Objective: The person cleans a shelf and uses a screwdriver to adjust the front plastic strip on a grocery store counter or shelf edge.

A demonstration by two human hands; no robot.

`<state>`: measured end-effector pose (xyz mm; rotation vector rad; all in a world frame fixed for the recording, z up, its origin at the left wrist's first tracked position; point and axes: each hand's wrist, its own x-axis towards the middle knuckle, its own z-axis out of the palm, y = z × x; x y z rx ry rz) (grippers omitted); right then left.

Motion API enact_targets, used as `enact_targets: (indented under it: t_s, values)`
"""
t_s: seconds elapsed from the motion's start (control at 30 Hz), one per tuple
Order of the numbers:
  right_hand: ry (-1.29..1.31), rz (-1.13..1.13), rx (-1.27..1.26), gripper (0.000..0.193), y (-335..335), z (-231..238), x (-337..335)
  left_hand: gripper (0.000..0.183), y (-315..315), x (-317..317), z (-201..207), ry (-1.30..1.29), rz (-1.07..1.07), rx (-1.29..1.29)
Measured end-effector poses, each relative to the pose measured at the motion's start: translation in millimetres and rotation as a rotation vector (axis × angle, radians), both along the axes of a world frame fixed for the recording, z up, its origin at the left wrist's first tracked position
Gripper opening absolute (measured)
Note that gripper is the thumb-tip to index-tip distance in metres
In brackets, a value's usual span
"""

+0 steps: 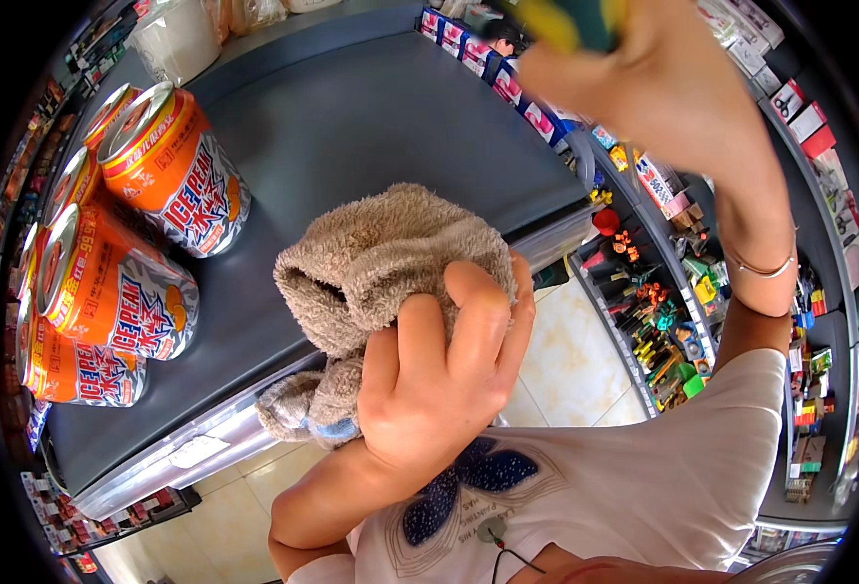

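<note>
My left hand (444,365) is closed round a bunched brown terry towel (385,258). The towel sits over the near edge of the dark grey counter (351,112), and one end of it hangs below that edge. Raised at the upper right, my right hand (634,92) grips a green and yellow object (575,21). Motion blur and the picture's rim hide what kind of object it is. Several orange and silver drink cans (174,170) stand upright in a group on the counter's left side, apart from both hands.
A white container (176,41) stands at the counter's far left corner. Along the far right edge runs a row of small boxes (475,55). Shelves of small goods (658,331) stand close on the right, beyond pale floor tiles (580,355).
</note>
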<state>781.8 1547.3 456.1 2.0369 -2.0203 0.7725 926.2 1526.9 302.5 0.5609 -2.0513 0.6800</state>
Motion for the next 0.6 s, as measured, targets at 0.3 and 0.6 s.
enact_targets:
  t_s: [0.3,0.6]
  values:
    - [-0.072,0.007,0.099,0.017,-8.5,-44.6,-10.5,0.014,0.5,5.7,0.8,0.0,-0.005,0.023]
    - [-0.271,0.297,-0.282,0.015,-6.6,-13.5,-39.6,0.041,9.9,6.2,9.8,-0.085,-0.005,-0.005]
